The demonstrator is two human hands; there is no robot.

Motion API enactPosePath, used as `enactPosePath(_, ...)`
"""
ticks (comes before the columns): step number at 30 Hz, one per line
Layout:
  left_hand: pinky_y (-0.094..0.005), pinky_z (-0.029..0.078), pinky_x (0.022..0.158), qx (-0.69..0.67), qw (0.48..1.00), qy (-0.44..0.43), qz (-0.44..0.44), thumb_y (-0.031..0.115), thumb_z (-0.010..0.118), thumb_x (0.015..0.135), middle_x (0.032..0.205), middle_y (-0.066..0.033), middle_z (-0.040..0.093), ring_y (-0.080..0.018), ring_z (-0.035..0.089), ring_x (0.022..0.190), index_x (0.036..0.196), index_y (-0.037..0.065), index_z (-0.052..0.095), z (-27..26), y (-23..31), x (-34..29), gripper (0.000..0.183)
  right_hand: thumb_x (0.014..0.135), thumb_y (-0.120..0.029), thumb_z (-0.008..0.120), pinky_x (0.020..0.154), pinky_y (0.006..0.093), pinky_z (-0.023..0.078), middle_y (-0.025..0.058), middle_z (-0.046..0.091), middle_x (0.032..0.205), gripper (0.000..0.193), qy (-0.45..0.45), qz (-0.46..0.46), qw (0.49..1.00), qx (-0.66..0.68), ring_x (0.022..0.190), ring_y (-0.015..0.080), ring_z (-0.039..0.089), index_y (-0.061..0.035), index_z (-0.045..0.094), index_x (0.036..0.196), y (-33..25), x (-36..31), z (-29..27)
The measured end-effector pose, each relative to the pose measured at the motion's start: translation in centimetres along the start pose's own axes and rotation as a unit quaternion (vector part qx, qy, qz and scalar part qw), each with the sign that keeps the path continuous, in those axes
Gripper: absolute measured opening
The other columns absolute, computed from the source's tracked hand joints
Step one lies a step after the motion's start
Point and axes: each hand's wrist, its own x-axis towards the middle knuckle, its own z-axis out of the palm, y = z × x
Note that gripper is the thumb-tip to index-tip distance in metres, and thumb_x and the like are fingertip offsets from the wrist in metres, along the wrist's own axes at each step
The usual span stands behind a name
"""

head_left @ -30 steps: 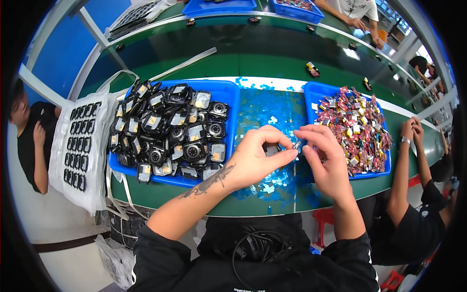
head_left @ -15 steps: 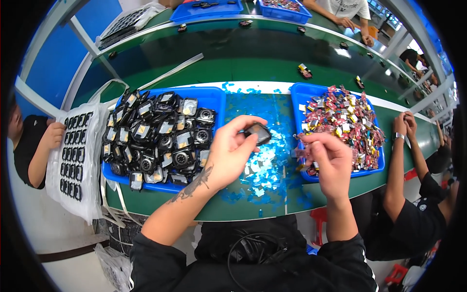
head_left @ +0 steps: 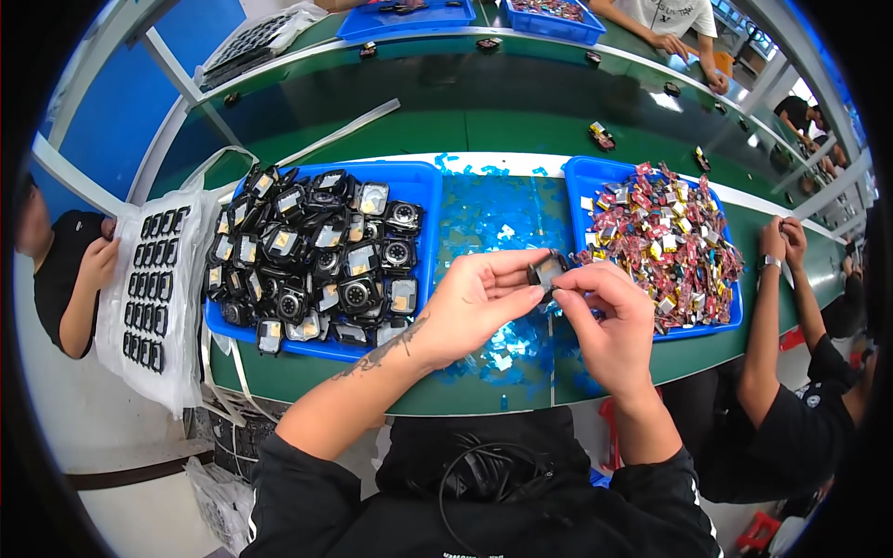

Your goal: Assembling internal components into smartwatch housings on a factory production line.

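A black square smartwatch case is held between the thumb and fingers of my left hand, above the middle of the bench. Its inner side looks pale and grey. My right hand is closed, its thumb and fingertips pinching at the case's right edge. Whether a smaller piece sits between those fingertips is hidden. To the left, a blue tray is heaped with black watch cases. Just beyond my right hand, another blue tray holds a pile of small red, white and yellow parts.
Scraps of blue film litter the green bench between the trays. A conveyor belt runs behind, carrying scattered parts. A person at left holds a plastic-wrapped tray of watch cases. Co-workers sit at the right and across the belt.
My right hand has come left from the edge of the parts tray to the watch case. My left hand has moved the case right and slightly nearer, so both hands meet. The view has shifted slightly.
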Motion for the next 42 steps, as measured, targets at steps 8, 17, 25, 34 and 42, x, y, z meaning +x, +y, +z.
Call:
enactPosePath(8,-0.0308,0.044,0.101,-0.011,0.997,-0.055,0.048,-0.005,0.052,0.093,0.128,-0.0147,0.057,-0.0185,0.055,0.118,0.137,-0.006,0.042,0.5,-0.2,-0.3,0.045,0.075,0.005,0.072,0.047,0.0247,0.037,0.0058,0.065,0.073,0.012,0.039,-0.001,0.998,-0.039,0.051,0.009,0.047,-0.0017,0.068,0.084,-1.7,-0.1,0.1)
enactPosePath(17,-0.0282,0.044,0.097,0.025,0.995,-0.062,0.077,-0.003,0.05,0.095,0.128,-0.0138,0.056,-0.0147,0.054,0.117,0.139,-0.005,0.04,0.4,-0.9,-0.4,0.045,0.073,0.004,0.073,0.046,0.0264,0.035,0.0056,0.062,0.069,0.012,0.027,-0.022,0.998,-0.059,0.049,0.0105,0.045,-0.0022,0.068,0.083,-1.5,0.4,0.0)
enactPosePath(25,-0.0279,0.043,0.098,0.051,0.994,-0.058,0.077,0.0,0.048,0.097,0.121,-0.0109,0.059,-0.0122,0.055,0.111,0.142,-0.004,0.038,0.7,-0.8,-0.7,0.047,0.07,0.003,0.074,0.047,0.028,0.037,0.0042,0.058,0.064,0.012,0.02,-0.047,0.995,-0.089,0.052,0.0136,0.049,-0.0026,0.067,0.079,-1.6,0.7,-0.3)
enactPosePath(34,-0.0323,0.042,0.104,0.135,0.989,-0.065,0.009,0.001,0.046,0.097,0.131,-0.0139,0.054,-0.0169,0.055,0.117,0.14,-0.008,0.037,0.7,0.3,-1.0,0.045,0.066,0.004,0.074,0.065,0.0351,0.042,0.0099,0.051,0.079,0.022,0.077,-0.126,0.984,-0.103,0.077,0.0233,0.053,-0.0021,0.061,0.083,-0.8,0.7,0.0)
enactPosePath(42,-0.0331,0.048,0.096,-0.035,0.994,0.027,0.103,0.001,0.045,0.097,0.119,-0.0135,0.06,-0.0174,0.059,0.111,0.141,0.0,0.036,1.8,-0.3,-0.5,0.045,0.078,0.005,0.072,0.08,0.027,0.052,0.0069,0.058,0.105,0.036,-0.007,0.11,0.978,0.176,0.094,0.013,0.06,0.0012,0.056,0.11,0.0,-1.9,-0.9)
